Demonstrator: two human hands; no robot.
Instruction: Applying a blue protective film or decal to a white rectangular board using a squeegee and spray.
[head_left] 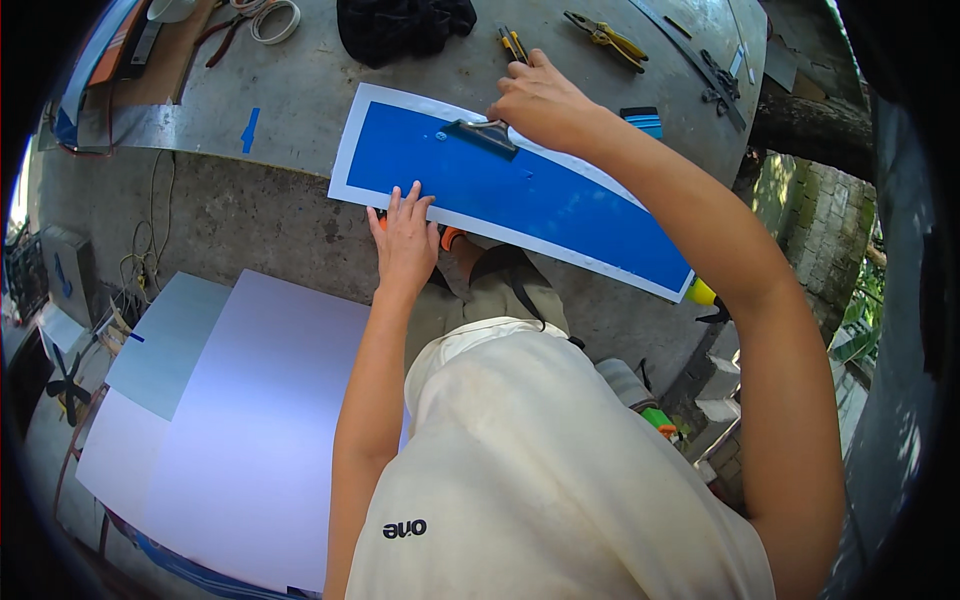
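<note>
Main piece: one long panel (590, 215), blue face within a white border, lying aslant on the table (285, 110) at its near side, in front of the person.
Right hand (548, 105): clenched around the handle of a wide-bladed scraper (482, 138), over the panel's far side; whether the blade touches the blue face cannot be told.
Left hand (405, 235): unclenched, fingers spread, fingertips on the near border and blue face, left of the panel's middle; whether the thumb lies beneath the edge cannot be told.
Cutting tools: yellow-and-black cutter (513, 45), just beyond the right hand.
Pliers: one pair with yellow handles (608, 40), right of the cutter; one red-handled tool (219, 42) at the far left.
Measuring: long metal ruler (685, 55), slanting across the table's right part.
Small applicator: blue-and-black card (643, 122), near the right forearm.
Cloth: one black bundle (400, 28), beyond the panel.
Tape: one pale roll (275, 22), beside the red-handled tool; one blue strip (250, 130), left of the panel.
Sheets: large white sheet (255, 400), lower left, next to a pale green sheet (170, 340).
</note>
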